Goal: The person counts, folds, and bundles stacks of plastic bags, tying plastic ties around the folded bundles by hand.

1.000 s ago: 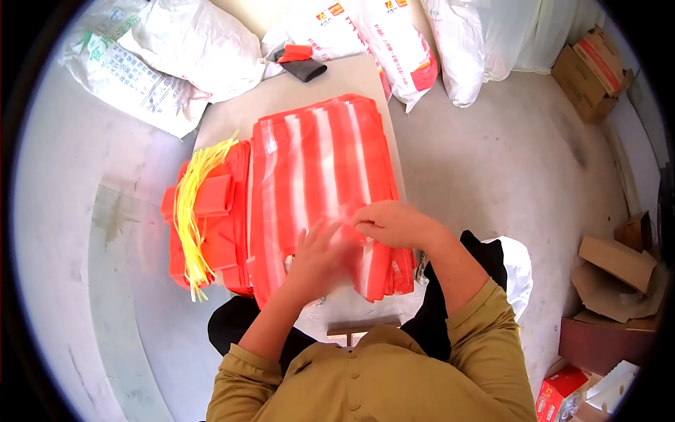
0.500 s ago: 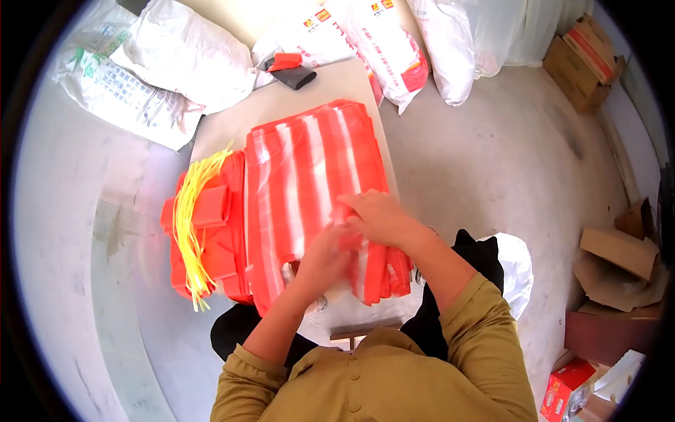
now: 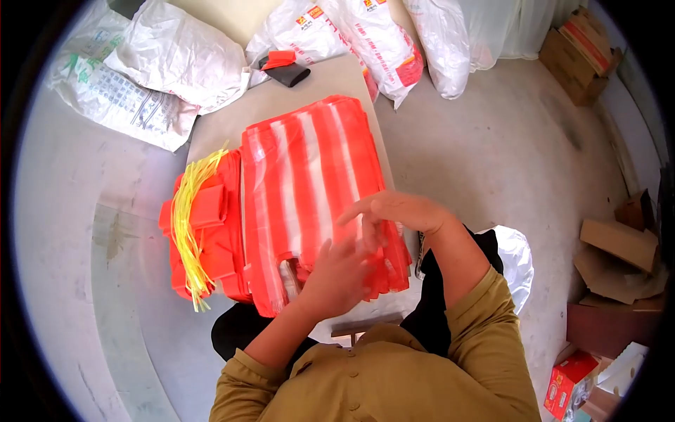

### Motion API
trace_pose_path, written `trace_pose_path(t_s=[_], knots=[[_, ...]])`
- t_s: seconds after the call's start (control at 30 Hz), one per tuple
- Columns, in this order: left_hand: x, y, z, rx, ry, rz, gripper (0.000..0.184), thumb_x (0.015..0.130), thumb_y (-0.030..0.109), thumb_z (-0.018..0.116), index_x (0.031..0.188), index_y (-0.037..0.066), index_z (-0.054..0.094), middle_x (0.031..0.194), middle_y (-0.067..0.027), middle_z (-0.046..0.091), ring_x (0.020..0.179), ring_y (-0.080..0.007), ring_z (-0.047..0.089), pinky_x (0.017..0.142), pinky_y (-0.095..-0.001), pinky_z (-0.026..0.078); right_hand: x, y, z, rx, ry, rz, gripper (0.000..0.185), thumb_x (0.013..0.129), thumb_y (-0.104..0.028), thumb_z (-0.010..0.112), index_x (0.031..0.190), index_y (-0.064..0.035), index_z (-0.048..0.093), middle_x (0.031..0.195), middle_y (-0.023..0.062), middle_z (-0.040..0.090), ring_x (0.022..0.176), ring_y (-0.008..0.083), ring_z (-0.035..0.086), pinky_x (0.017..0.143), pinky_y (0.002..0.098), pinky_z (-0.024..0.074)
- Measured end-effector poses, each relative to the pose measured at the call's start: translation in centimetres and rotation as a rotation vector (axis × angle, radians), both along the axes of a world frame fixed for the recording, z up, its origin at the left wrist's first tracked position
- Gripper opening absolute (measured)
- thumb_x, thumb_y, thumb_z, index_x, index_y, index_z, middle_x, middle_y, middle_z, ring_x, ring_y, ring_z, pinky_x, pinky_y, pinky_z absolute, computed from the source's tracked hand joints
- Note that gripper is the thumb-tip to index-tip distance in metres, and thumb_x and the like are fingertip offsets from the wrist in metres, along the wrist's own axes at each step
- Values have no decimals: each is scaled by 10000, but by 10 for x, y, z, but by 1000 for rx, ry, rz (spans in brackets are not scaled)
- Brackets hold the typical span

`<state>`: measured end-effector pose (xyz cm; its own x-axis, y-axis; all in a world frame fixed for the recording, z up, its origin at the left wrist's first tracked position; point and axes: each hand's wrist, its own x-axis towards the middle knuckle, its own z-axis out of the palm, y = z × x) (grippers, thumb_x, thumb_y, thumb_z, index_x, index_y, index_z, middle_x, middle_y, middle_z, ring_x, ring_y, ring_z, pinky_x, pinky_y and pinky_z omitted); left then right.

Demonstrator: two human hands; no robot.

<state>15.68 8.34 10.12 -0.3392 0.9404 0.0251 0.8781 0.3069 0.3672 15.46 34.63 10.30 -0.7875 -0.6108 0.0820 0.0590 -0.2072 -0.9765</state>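
Note:
A stack of red-and-white striped plastic bags (image 3: 295,165) lies on the table, with a cut-out on its near side. Over the near part of the stack is my left hand (image 3: 336,280), its fingers apart and a little blurred, with nothing seen in it. My right hand (image 3: 404,211) hovers at the stack's near right side, fingers stretched toward the left hand and holding nothing visible. Left of the stack sit folded red bags (image 3: 211,207). Across them lies a bundle of yellow ties (image 3: 187,221).
At the table's (image 3: 218,130) far end is a dark folded item (image 3: 290,76) with a red piece on it. White sacks (image 3: 183,56) stand beyond the table. Cardboard boxes (image 3: 619,250) and a red carton (image 3: 562,387) are on the right.
My hands were together at the stack, gripping bunched red plastic. They have come apart, fingers loosened, and the plastic now lies on the stack. My right hand moved slightly right.

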Motion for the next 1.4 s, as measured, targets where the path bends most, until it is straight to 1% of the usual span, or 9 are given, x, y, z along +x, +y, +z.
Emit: trace_pose_path(t_s=[0.1,0.3,0.43,0.53,0.63,0.83,1.03,1.13,1.4], knots=[[5,-2,0,70,72,-197,611,725,274,853,1287,132,660,1408,-133,553,1320,-391,483,1022,-587,397,-9,8,-14,-112,11,-192,533,1110,-455,449,1307,-15,677,990,79,733,837,128,649,784,303,519],[21,-10,-10,204,-42,-391,756,751,324,872,1422,136,578,1504,-207,504,1354,-417,505,1043,-540,441,-18,-5,-24,284,-24,-723,384,1128,-302,470,1352,-45,646,1144,61,718,1068,144,652,950,296,510],[-1,9,-12,86,-48,53,608,897,249,729,1445,60,544,1538,-213,481,1461,-456,417,1152,-573,381,-32,1,-44,18,-143,-922,387,1119,-249,500,1448,-54,562,1320,52,658,1212,148,592,1064,317,453],[-33,19,-16,89,177,304,668,958,217,664,1566,56,438,1636,-225,394,1528,-440,347,1231,-561,304,-45,10,-52,-59,-220,-1000,429,1123,-248,489,1498,-42,501,1411,62,613,1312,160,544,1131,337,404],[-67,12,-32,-6,121,437,660,1007,188,604,1608,38,375,1661,-235,352,1545,-431,322,1246,-543,283,-66,15,-67,-47,-225,-1015,479,1126,-249,481,1549,-30,438,1514,94,552,1405,193,493,1195,355,353],[-90,10,-34,259,-487,469,601,1035,157,533,1600,22,378,1638,-208,406,1554,-370,334,1251,-447,299,-116,11,-103,67,-113,-999,571,1111,-212,481,1623,-19,318,1672,153,388,1542,252,367,1248,362,297],[-111,26,-53,650,-1140,709,560,1138,312,424,1626,52,335,1636,-150,420,1519,-302,393,1266,-445,263,-144,10,-101,457,-16,-1054,675,1042,-190,555,1631,-5,282,1683,199,348,1549,299,359,1245,386,311],[-119,29,-53,719,-1318,767,631,1135,432,389,1632,57,290,1618,-137,436,1498,-281,427,1231,-421,312,-152,10,-107,425,8,-1087,737,999,-170,616,1634,-10,278,1664,231,362,1538,318,372,1235,394,326],[-130,27,-59,868,-1485,700,660,1118,453,440,1630,64,290,1581,-136,452,1459,-274,455,1208,-398,350,-168,4,-121,161,-67,-1126,834,938,-163,713,1641,-21,288,1517,216,529,1360,287,545,1117,395,454]])
